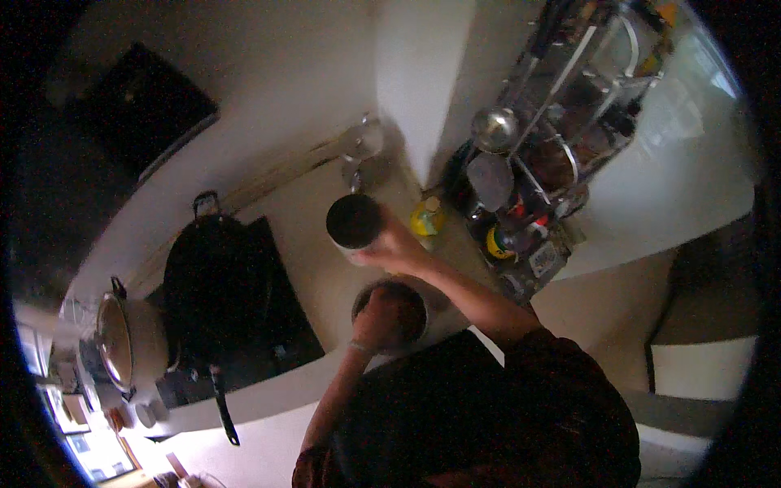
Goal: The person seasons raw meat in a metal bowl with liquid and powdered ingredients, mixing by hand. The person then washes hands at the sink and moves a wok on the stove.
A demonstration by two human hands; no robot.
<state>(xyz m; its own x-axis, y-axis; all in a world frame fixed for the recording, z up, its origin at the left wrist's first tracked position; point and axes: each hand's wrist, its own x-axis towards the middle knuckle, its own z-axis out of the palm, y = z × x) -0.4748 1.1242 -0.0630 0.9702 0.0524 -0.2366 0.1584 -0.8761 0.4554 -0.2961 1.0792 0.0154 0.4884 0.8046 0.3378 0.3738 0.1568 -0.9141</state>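
Note:
My right hand (390,247) is wrapped around the side of a pale cylindrical canister (353,249) whose round top looks dark. Whether that top is a lid or an opening is too dim to tell. Lower down, my left hand (379,317) is over a dark round bowl or pot (413,311) on the counter, its fingers curled and partly lost in shadow. I cannot make out whether it holds anything. A small bottle with yellow contents (427,218) stands just beyond my right wrist.
Left of my hands, a large dark pan (213,280) covers much of a black cooktop (293,335), near a lidded pot (116,341). Clear glassware (363,143) stands by the wall. On the right are a metal rack (561,140), a steel ladle (495,129) and several bottles (501,242).

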